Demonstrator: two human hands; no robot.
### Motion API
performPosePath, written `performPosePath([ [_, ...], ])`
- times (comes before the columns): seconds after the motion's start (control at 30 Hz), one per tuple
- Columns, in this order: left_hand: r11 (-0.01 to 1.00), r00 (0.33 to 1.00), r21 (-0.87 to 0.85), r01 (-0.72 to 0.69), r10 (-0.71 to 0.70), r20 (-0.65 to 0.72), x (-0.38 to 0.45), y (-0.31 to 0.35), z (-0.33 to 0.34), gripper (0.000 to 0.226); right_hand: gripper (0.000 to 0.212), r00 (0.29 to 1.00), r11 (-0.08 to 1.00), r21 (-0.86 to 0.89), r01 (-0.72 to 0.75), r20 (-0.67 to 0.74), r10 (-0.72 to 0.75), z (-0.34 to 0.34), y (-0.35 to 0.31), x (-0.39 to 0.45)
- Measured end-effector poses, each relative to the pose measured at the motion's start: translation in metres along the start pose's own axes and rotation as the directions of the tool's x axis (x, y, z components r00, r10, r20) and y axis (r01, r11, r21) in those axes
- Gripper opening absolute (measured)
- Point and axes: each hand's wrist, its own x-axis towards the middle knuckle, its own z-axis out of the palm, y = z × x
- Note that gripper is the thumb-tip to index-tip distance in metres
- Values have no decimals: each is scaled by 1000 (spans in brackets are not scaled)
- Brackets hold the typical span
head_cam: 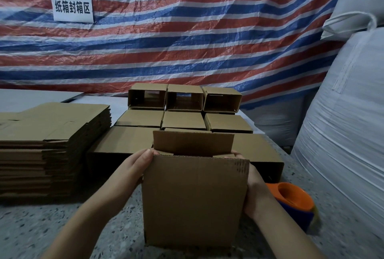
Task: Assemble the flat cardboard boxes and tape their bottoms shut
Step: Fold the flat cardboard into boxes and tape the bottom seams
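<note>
In the head view, a cardboard box (195, 200) stands upright at the lower centre of the frame on the speckled table (52, 223), its long axis vertical and its open end pointing up, with the far flap (193, 143) raised above the rim and the broad near panel facing the camera. The left hand (135, 167) presses on the box's upper left edge, fingers fairly straight with the tips at the top corner, so its grip is apart. The right hand (252, 188) lies along the box's right side, its fingers reaching over the top right corner; they are mostly hidden behind the cardboard, so I cannot tell whether its grip is clamped on the box or merely laid against it. Just right of that hand, at the lower right of the frame, an orange and blue tape dispenser (295, 202) sits on the table. At the left, a stack of flat cardboard boxes (52, 144) is piled up. Behind the held box, at centre frame, assembled boxes (185, 109) stand in rows, the rear three lying on their sides with open mouths toward the camera. A red, white and blue striped tarp (187, 30) hangs behind, bearing a white sign (72, 7) at upper left. White bulk sacks (349, 123) fill the right edge.
</note>
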Motion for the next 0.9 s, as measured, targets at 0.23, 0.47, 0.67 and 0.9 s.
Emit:
performPosePath([
  [0.23,987,997,141,-79,76,27,-9,16,2,40,22,985,993,1,116,125,-115,-2,2,-3],
  [0.47,998,994,16,-67,68,-83,-10,16,13,18,51,991,994,85,72,105,-81,0,4,-7],
  [0.67,997,991,-16,-82,80,-111,-8,15,14,13,44,967,989,-35,144,220,-133,-6,0,-19],
  [0.9,975,972,-80,-210,198,-129,-5,14,14,36,67,916,961,-119,249,351,-194,-13,-15,-14],
])
